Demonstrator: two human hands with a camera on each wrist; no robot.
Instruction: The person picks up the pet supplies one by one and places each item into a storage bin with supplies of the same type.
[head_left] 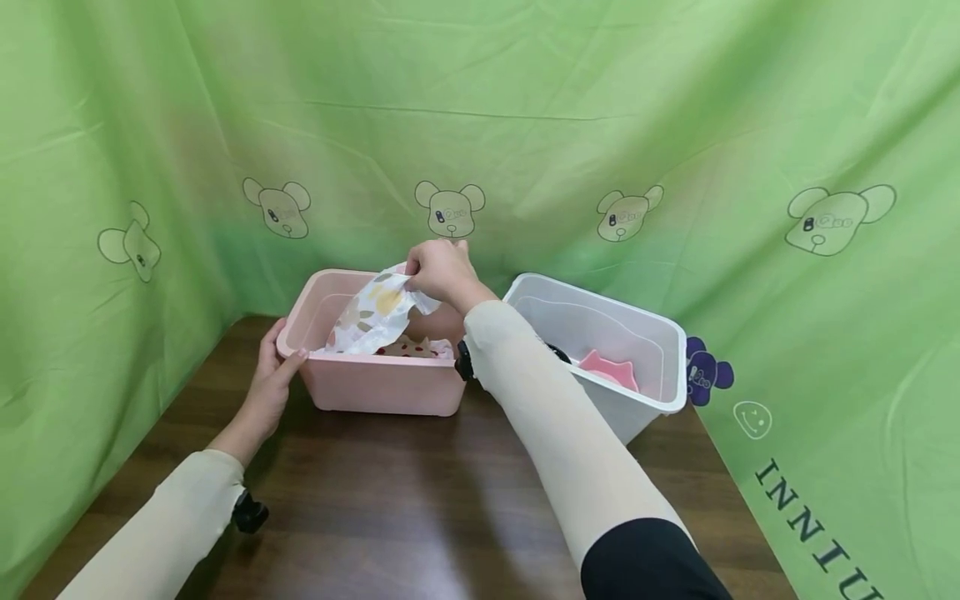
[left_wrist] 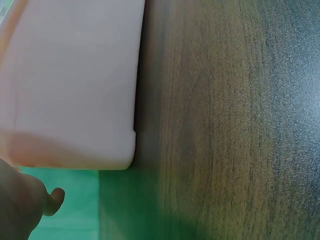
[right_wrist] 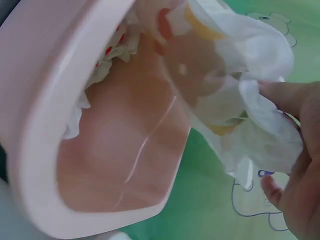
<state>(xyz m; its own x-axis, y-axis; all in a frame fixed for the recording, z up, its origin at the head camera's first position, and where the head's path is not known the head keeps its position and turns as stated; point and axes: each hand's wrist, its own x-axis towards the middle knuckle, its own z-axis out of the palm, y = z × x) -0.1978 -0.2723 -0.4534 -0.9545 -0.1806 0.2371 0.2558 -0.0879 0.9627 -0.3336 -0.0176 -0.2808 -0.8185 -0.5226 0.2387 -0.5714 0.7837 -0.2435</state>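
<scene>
My right hand [head_left: 442,271] pinches the top of a thin white plastic bag [head_left: 367,312] printed with yellow, grey and red shapes. The bag slants up out of a pink plastic bin [head_left: 386,387], its lower end still inside. At the bin's front left corner, my left hand [head_left: 268,387] grips the rim, thumb at the front. Deeper in the bin lies a crumpled beige piece with red dots [head_left: 408,347]. Up close in the right wrist view, the translucent bag [right_wrist: 200,75] bunches between thumb and fingers.
Right of the pink bin, a white bin [head_left: 637,312] stands at an angle, holding a pink wavy-edged item [head_left: 609,368] and something black [head_left: 558,353]. My right forearm crosses in front of it. Both bins are on a dark wooden table [head_left: 360,500], before a green curtain [head_left: 525,108].
</scene>
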